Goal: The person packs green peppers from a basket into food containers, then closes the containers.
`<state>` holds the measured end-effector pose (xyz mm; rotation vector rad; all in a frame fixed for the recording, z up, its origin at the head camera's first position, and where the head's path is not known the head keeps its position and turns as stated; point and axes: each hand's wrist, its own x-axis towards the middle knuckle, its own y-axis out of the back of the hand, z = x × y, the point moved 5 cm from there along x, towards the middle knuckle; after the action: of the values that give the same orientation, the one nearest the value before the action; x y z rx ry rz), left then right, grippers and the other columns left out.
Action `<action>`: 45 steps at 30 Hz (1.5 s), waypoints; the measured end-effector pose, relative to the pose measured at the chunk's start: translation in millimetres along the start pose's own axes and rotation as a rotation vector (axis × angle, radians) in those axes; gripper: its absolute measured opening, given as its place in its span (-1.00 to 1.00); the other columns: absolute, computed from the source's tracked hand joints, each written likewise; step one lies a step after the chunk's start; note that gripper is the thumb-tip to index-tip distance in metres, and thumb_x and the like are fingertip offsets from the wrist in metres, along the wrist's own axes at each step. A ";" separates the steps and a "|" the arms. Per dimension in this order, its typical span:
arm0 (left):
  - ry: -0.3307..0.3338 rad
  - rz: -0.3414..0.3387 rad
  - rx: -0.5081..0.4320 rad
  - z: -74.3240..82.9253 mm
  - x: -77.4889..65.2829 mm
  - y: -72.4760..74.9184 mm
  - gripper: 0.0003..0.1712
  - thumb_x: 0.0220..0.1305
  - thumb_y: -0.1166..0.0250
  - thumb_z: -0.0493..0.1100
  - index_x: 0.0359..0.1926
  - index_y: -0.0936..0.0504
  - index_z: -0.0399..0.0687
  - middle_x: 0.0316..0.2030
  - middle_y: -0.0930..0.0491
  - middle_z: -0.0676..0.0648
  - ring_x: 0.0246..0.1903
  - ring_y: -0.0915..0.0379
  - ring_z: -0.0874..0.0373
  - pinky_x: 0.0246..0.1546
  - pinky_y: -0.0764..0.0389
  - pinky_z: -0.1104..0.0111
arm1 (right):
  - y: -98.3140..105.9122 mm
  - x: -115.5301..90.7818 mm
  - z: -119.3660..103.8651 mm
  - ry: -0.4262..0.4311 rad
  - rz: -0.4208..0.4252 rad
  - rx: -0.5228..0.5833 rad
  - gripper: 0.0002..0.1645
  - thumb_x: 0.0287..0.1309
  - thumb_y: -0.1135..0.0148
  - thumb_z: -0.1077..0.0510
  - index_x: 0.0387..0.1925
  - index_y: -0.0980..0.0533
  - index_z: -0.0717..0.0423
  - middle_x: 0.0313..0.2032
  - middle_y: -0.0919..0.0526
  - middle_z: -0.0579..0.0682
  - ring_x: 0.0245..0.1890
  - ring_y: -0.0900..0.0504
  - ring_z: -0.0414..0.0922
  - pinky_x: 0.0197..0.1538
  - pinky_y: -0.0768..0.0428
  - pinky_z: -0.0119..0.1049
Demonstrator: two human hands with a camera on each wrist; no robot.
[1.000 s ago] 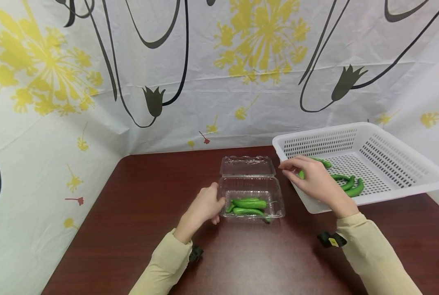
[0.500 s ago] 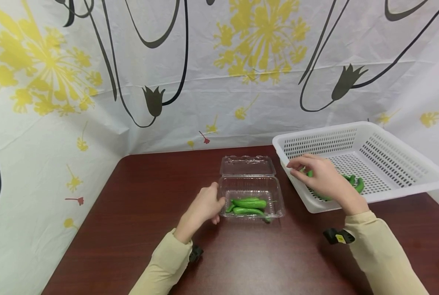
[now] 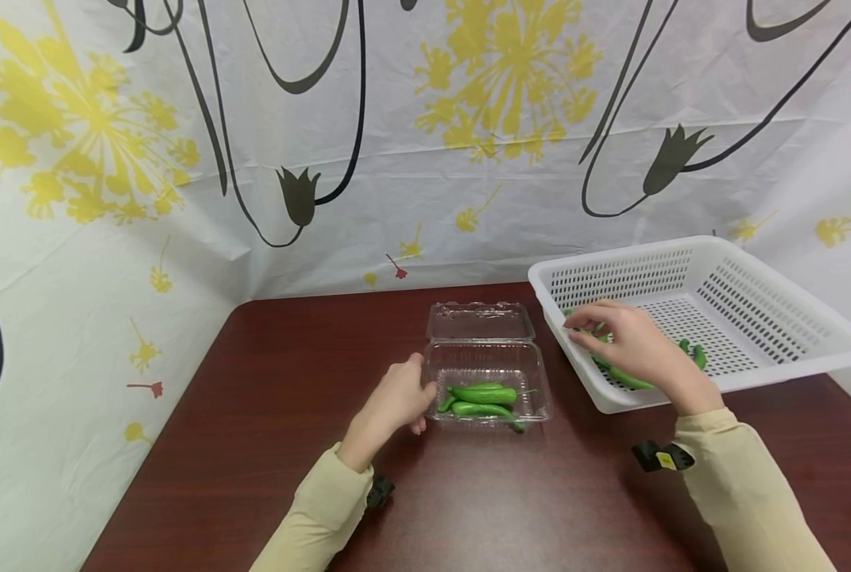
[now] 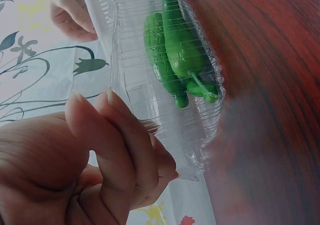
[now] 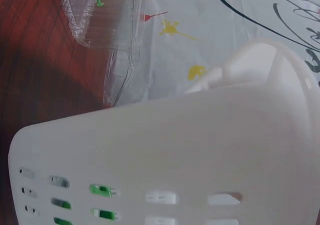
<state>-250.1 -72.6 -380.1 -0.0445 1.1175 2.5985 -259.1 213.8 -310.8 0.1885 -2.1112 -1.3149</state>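
Note:
My left hand (image 3: 395,395) grips the left edge of an open clear plastic box (image 3: 482,361), its thumb over the rim. Several green peppers (image 3: 485,396) lie in the box; the left wrist view shows those peppers (image 4: 182,55) through its ribbed wall. Over the near left part of a white slotted basket (image 3: 825,349), my right hand (image 3: 632,345) reaches inside with bent fingers. Green peppers (image 3: 631,380) lie under and around it. Whether the fingertips pinch one is unclear. In the right wrist view the basket wall (image 5: 165,140) hides the hand.
The box's hinged lid (image 3: 478,322) lies folded back, away from me. Both containers stand on a dark red wooden table (image 3: 289,397), the basket on the right. A patterned white cloth (image 3: 368,254) hangs behind and at the sides.
My right hand has moved from the basket's left rim rightward and deeper among the peppers. Green shows at different spots around its fingers. My left hand and the box have kept their place.

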 end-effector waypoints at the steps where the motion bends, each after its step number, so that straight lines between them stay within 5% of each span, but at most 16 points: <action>1: -0.002 0.001 0.000 0.1 0.0 0.0 -0.36 0.26 -0.11 -0.24 0.28 -0.10 -0.38 -0.71 -0.50 -0.10 -0.87 -0.45 0.14 -0.69 -0.57 0.24 | 0.3 0.0 0.3 -0.001 0.000 -0.006 -0.84 0.04 -0.28 0.25 -0.27 -0.61 0.08 -0.37 -0.60 -0.14 -0.39 -0.53 -0.25 -0.34 -0.56 -0.24; 45: -0.006 0.010 0.023 0.1 -0.2 -0.4 -0.38 0.25 -0.09 -0.24 0.27 -0.12 -0.38 -0.78 -0.50 -0.09 -0.89 -0.44 0.15 -0.75 -0.51 0.37 | 6.9 -10.7 22.7 -0.095 -0.166 0.046 -0.70 0.00 -0.33 0.17 -0.17 -0.59 0.16 -0.31 -0.64 -0.08 -0.32 -0.58 -0.16 -0.22 -0.58 -0.15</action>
<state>-249.8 -72.4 -380.3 -0.0258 1.1480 2.5925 -262.5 239.0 -316.4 0.3326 -2.2471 -1.3958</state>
